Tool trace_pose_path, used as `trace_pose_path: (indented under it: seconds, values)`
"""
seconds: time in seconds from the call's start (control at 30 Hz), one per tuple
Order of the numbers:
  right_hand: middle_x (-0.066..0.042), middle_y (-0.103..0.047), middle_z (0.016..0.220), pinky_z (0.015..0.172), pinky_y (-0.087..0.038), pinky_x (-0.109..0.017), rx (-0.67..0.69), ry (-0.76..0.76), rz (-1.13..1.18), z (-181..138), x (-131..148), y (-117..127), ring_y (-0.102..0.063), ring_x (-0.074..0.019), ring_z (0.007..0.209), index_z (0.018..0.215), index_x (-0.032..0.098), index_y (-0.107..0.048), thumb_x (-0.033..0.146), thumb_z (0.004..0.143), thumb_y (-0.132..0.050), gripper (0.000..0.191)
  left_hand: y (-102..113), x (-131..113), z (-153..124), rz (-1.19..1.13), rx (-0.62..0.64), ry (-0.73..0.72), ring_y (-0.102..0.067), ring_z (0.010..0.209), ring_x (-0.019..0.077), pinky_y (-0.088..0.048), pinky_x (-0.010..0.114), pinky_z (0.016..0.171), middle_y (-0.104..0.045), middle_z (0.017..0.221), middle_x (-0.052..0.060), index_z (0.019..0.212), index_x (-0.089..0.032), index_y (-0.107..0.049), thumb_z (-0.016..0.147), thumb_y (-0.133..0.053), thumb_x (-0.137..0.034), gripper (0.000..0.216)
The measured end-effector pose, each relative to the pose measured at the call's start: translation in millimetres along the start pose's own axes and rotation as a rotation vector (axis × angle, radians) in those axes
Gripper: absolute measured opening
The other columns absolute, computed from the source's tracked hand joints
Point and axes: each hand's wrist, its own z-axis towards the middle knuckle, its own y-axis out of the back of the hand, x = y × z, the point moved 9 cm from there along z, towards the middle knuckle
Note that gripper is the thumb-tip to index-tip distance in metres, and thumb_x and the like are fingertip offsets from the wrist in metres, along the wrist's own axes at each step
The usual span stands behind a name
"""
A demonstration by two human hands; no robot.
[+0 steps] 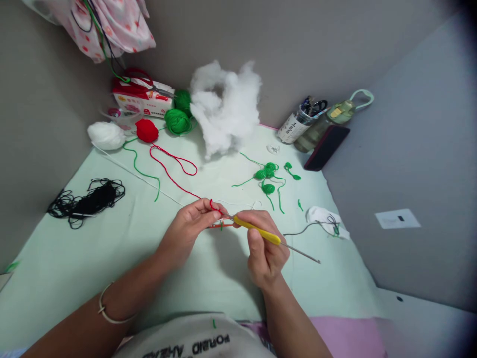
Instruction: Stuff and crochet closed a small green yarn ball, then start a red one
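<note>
My right hand [266, 243] is closed round a crochet hook [261, 231] with a yellow grip and metal shafts at both ends. One tip meets the fingers of my left hand [190, 223], which pinches red yarn [211, 203]. That strand runs back over the cloth to a red yarn ball [147, 131]. Behind my fingers, low near the cloth, shows an orange-red stick-like tool [219, 225] with a bit of green on it; its ends are partly hidden. The stitch at the hook's tip is too small to make out.
A white yarn ball [107, 135], green yarn balls [178, 122] and white stuffing [227, 109] lie at the back. Black yarn [87, 201] lies left. Small green crocheted pieces [268, 171], a phone [327, 148], a bottle [316, 130] and a pen cup [294, 127] are at right.
</note>
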Motion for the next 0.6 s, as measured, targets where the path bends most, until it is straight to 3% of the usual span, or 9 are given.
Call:
trace_pose_path:
  seconds: [0.37,0.6]
  values:
    - [-0.008,-0.076,0.109,0.079,-0.059,-0.043,0.034,0.003,-0.035,-6,-4,-3,-0.071,-0.0246,0.097,0.133,0.032,-0.066,0.019,0.102,-0.048,0.038,2,8,1,-0.078,-0.002,0.09,-0.069,0.086,0.0156,-0.051,0.029,0.093,-0.075,0.083,0.002,0.078,-0.018,-0.071,0.082,-0.079,-0.027,0.013]
    - [-0.008,-0.076,0.109,0.083,-0.057,-0.041,0.099,-0.006,0.003,-5,-7,-8,-0.07,-0.0234,0.098,0.129,0.029,-0.067,0.018,0.102,-0.049,0.035,-1,3,2,-0.006,0.019,0.06,-0.065,0.077,0.0134,-0.049,0.025,0.08,-0.072,0.078,0.001,0.076,-0.018,-0.072,0.08,-0.081,-0.028,0.015]
